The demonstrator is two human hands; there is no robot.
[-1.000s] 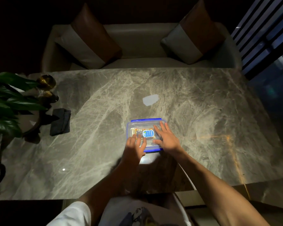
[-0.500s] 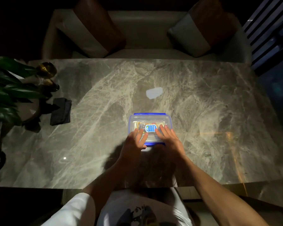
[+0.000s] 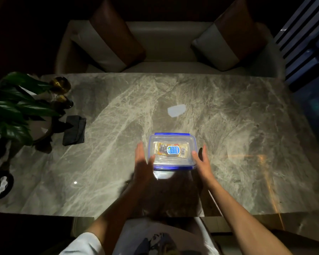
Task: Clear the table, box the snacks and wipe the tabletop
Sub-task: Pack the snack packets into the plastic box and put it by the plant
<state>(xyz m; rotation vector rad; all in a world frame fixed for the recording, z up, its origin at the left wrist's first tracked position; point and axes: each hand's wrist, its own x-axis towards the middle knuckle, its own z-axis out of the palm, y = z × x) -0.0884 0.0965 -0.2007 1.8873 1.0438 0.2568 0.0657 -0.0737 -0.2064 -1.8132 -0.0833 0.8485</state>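
A clear plastic box [image 3: 173, 162] with a blue-rimmed lid stands on the marble table [image 3: 238, 135], a little near of its middle. Through the lid shows a snack packet [image 3: 171, 150] with a blue label. My left hand [image 3: 143, 160] lies flat along the box's left side, fingers straight, thumb at the near left corner. My right hand [image 3: 203, 161] is at the box's right side, its thumb touching the lid's right edge, fingers spread. Neither hand closes around the box. A folded dark cloth [image 3: 74, 130] lies at the table's left.
A leafy plant [image 3: 13, 107] and brass ornaments [image 3: 60, 85] crowd the left end of the table. A dark round dish [image 3: 0, 184] sits at the far left edge. A pale patch [image 3: 176, 110] lies beyond the box. A sofa with two cushions [image 3: 166, 45] stands behind the table.
Both hands have come off the top of the lid and spread apart to the box's left and right sides. The box has stayed in place.
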